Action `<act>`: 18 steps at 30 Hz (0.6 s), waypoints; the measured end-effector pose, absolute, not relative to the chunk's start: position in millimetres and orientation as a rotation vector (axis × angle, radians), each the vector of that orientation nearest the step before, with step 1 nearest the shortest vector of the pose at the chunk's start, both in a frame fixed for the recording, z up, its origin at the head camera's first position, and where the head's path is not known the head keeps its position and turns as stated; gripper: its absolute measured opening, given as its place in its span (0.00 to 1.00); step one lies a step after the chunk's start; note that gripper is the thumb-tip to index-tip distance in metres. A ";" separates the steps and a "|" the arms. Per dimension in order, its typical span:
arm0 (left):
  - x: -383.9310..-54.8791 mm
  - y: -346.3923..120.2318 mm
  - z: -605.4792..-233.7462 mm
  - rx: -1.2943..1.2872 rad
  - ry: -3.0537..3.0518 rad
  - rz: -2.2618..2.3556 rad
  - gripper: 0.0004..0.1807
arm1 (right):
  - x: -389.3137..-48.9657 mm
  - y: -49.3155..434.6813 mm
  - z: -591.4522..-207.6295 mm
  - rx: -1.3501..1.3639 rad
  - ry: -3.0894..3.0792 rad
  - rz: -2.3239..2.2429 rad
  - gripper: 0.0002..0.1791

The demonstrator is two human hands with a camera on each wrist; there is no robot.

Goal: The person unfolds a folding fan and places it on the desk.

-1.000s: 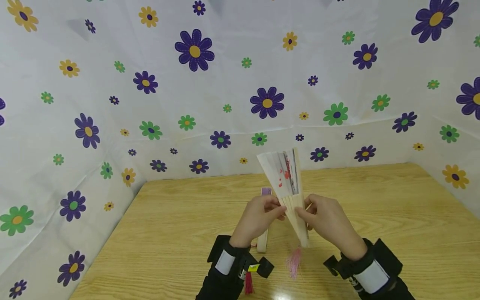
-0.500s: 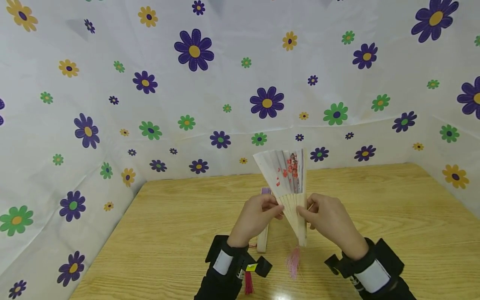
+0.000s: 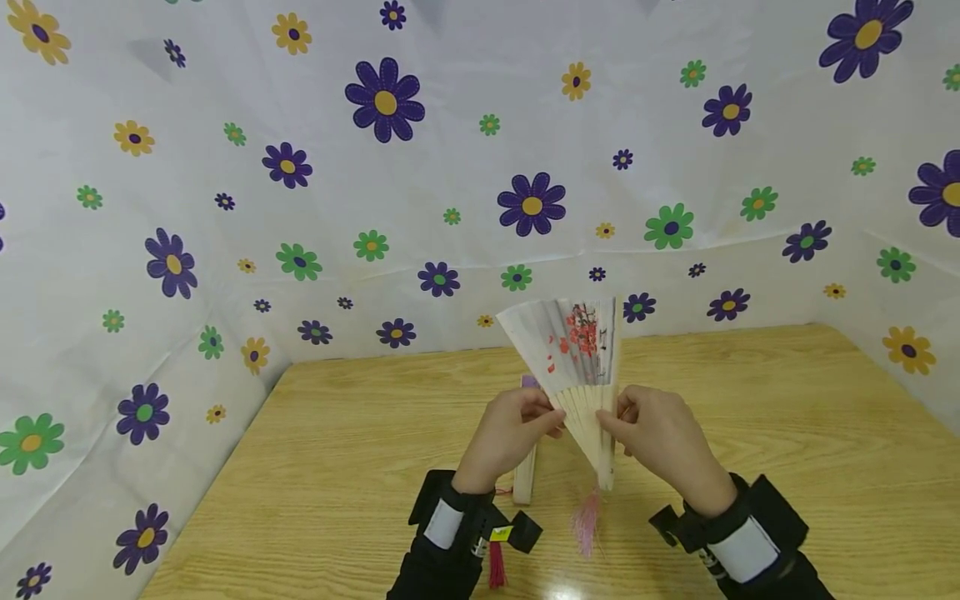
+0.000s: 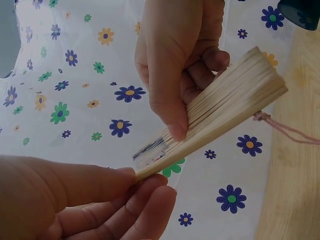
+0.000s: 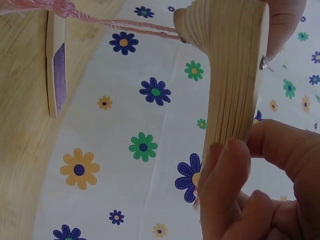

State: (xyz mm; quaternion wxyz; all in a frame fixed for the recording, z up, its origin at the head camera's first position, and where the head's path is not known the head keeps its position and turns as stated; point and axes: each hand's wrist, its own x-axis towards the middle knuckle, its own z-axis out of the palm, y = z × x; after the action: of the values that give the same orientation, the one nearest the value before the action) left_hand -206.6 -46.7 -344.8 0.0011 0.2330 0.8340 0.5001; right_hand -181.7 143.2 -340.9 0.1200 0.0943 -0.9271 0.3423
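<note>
Both hands hold a partly spread folding fan [image 3: 562, 342] upright over the table, its pale cloth painted with red blossoms. The left hand [image 3: 506, 433] pinches the left outer rib between thumb and fingers. On the opposite side, the right hand [image 3: 660, 433] grips the stacked ribs at the right edge. A pink tassel [image 3: 587, 523] hangs from the pivot end. In the left wrist view, the bamboo ribs [image 4: 230, 95] lie close together, with the right thumb pressed on them. The right wrist view shows a metal rivet [image 5: 264, 62] through the ribs.
A second, folded fan [image 3: 523, 479] with a purple part lies on the wooden table [image 3: 360, 467], partly hidden behind the left hand. Its red tassel [image 3: 497, 567] lies beside the left wrist. A white cloth with flower prints [image 3: 435, 167] surrounds the table's back and sides.
The fan has spread wider, and more of the red blossom picture shows. Its left edge has moved left with the left hand; the right hand has shifted slightly right.
</note>
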 end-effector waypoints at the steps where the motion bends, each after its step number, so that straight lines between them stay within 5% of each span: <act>1: -206.6 -46.6 -344.8 0.733 2.617 1.572 0.08 | -181.5 143.4 -340.8 0.271 -2.711 0.991 0.11; 18: -204.9 -47.1 -341.5 0.703 2.616 1.576 0.09 | -182.7 147.5 -340.5 0.250 -2.693 0.930 0.13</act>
State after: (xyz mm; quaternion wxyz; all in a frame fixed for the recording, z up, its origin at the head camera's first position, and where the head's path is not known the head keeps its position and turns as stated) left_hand -204.9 -47.1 -341.5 0.0037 0.2244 0.8348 0.5028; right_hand -182.7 147.5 -340.5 0.1403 0.0865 -0.9323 0.3219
